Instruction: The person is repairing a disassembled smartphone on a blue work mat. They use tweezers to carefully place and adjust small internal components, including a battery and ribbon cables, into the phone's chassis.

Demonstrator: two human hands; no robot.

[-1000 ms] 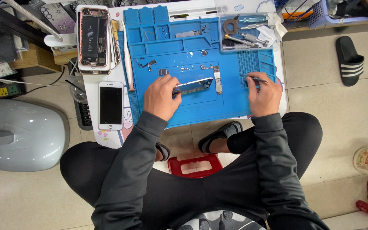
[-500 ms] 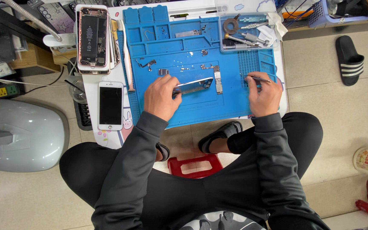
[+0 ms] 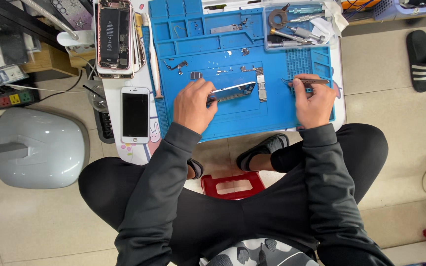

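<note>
A low white tabletop (image 3: 133, 153) fills the upper middle of the view, and most of it lies under a blue work mat (image 3: 232, 116) whose top edge is moulded into small open compartments. At about one o'clock on the mat a clear shallow tray (image 3: 278, 45) holds a round spool, several metal-handled drivers and a crumpled white cloth; one compartment at twelve o'clock holds a thin bent metal strip, too small to make out further. At ten o'clock from the mat, a stack of opened phone bodies (image 3: 116, 37) lies with a black battery showing on the top one, its upper end cut off by the frame. Below it, at nine o'clock, a white phone (image 3: 135, 115) lies face up with a dark screen. Near the mat's centre the left hand (image 3: 193, 106) closes its fingers on the left end of a silvery phone housing (image 3: 232, 91), which lies tilted on the mat. Just beside its right end rests a narrow circuit board (image 3: 260, 84). At three o'clock the right hand (image 3: 312, 104) pinches slim tweezers (image 3: 305, 81), tips pointing left. Tiny screws and brackets dot the mat above, too small to tell apart.
</note>
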